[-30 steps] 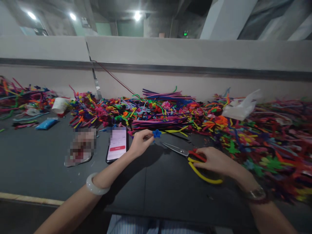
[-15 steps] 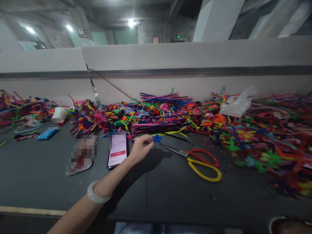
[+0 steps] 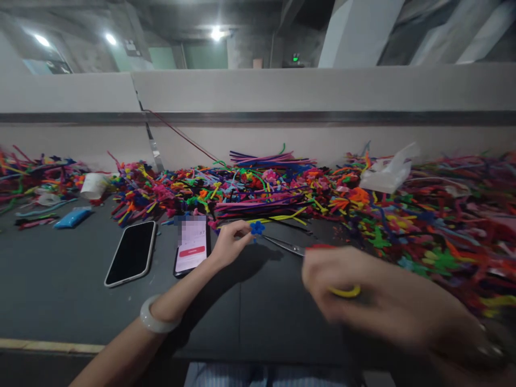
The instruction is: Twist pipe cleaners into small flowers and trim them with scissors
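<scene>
My left hand (image 3: pixel 228 244) pinches a small blue pipe-cleaner flower (image 3: pixel 257 228) just above the dark table (image 3: pixel 262 312), next to a lit phone (image 3: pixel 192 244). My right hand (image 3: pixel 363 293) is smeared by motion in the foreground, over the handles of the red and yellow scissors (image 3: pixel 318 258). Its fingers cannot be made out. The scissor blades point left towards the blue flower. A white bangle sits on my left wrist.
A long heap of coloured pipe cleaners (image 3: pixel 282 188) runs along the back of the table against a low grey wall. A second, dark phone (image 3: pixel 131 260) lies left of the lit one. A white cup (image 3: pixel 93 185), a blue packet (image 3: pixel 72 217) and a white plastic bag (image 3: pixel 387 172) lie among the heap.
My right hand left the scissors and went out of view, then came back in over the scissor handles, blurred. My left hand has kept hold of the blue flower in the same place.
</scene>
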The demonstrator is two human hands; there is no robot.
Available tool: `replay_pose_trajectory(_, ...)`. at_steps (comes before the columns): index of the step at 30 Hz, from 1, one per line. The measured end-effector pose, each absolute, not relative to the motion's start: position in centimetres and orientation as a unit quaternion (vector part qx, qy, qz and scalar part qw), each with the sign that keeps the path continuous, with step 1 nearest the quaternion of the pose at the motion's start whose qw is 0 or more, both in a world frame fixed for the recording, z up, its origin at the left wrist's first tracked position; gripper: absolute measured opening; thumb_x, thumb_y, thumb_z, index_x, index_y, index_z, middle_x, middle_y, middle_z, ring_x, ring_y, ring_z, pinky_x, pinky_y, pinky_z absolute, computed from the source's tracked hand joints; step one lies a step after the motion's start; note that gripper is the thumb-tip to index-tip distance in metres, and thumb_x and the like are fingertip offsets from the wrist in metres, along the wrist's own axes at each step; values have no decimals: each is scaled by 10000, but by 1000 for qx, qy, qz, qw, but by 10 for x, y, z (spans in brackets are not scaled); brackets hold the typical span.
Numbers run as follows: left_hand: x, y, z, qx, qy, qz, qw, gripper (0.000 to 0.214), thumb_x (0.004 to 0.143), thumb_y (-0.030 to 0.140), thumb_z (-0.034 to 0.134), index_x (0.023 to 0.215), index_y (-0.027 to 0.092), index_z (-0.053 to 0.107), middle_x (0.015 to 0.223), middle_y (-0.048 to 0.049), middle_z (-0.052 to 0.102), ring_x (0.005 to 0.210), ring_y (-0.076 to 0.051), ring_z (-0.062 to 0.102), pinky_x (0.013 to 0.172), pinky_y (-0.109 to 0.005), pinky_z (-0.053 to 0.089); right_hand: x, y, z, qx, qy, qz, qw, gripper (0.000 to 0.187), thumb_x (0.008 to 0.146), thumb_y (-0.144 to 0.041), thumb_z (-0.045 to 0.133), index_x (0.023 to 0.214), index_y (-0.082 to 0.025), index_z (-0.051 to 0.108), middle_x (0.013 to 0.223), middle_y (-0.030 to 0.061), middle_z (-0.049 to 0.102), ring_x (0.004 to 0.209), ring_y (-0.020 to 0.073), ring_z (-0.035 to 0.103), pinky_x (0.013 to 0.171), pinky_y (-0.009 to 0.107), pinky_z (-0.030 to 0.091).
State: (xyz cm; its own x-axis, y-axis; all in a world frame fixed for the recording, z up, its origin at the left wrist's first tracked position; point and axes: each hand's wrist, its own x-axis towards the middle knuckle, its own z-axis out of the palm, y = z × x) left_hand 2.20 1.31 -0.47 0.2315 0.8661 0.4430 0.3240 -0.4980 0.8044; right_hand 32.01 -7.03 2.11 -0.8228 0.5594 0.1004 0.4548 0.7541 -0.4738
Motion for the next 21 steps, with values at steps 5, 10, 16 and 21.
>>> replay_pose_trajectory(5,21,15,-7,725,409,477,282,81,699,161,531,723,120,596,687,-27,592,640,-114,535,589,-199,419,286,-10,48,-537,-837,100,-39,114,657,-234,567,732,-151,546,762,75,572,670,178,537,574,250,362)
replay_pose_trajectory(10,22,15,-7,715,410,478,303,113,689,163,539,756,121,619,749,-47,631,684,-131,571,630,-216,448,295,-13,23,-581,-801,127,-65,174,576,-241,579,715,-158,514,717,54,576,600,160,525,482,225,306)
replay_pose_trajectory(16,19,18,-9,705,411,484,317,151,717,193,518,794,119,625,724,-39,621,657,-121,554,588,-199,425,297,-5,21,-589,-783,173,97,222,634,-290,566,807,-175,489,736,29,581,647,156,528,552,232,365)
replay_pose_trajectory(21,17,19,-7,686,417,490,339,157,742,232,502,784,116,599,635,-16,571,553,-95,496,530,-192,400,302,-10,34,-569,-731,319,199,347,717,-524,461,763,-181,460,649,11,531,526,119,475,455,226,372)
